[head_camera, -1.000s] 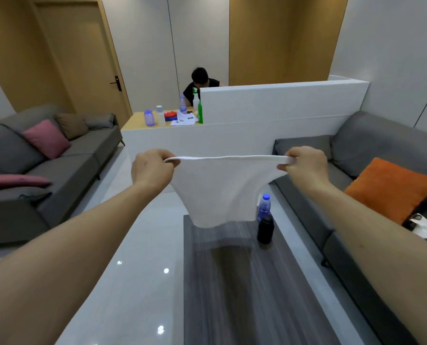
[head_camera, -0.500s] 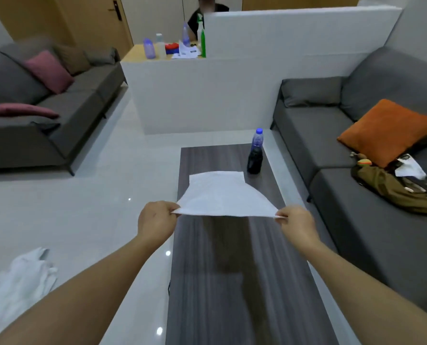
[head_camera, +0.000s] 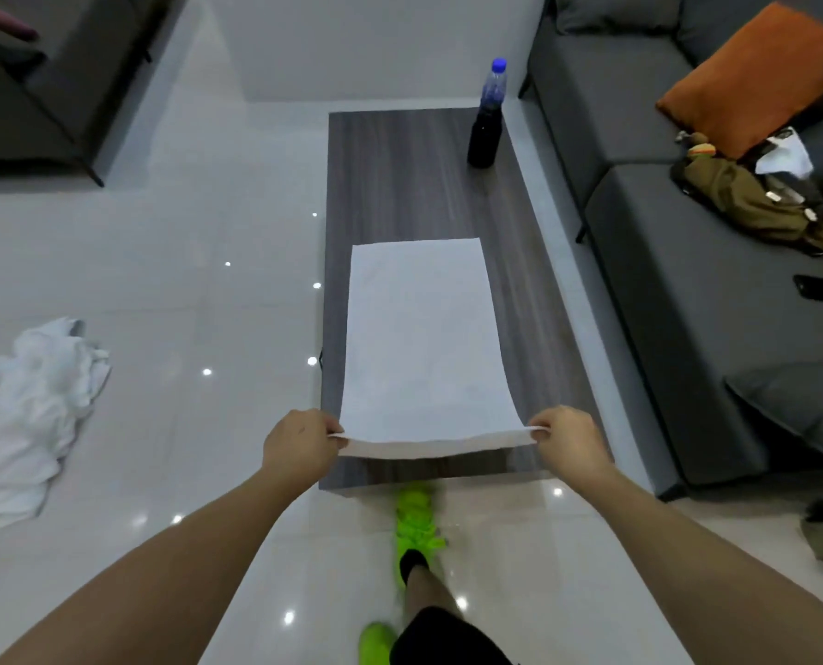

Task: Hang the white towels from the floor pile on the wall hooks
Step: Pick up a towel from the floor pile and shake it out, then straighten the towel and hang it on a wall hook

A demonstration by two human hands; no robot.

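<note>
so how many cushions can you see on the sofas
2 clearly: an orange cushion on the right grey sofa near the top, and a pink one at the top left edge on the other sofa, mostly cut off. More may lie outside the frame.

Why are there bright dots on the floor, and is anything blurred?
Head view: the dots are ceiling lights mirrored in the glossy floor; the green shoe is motion-smeared; towel and both hands look sharp; the wide lens bends the table edges.
</note>
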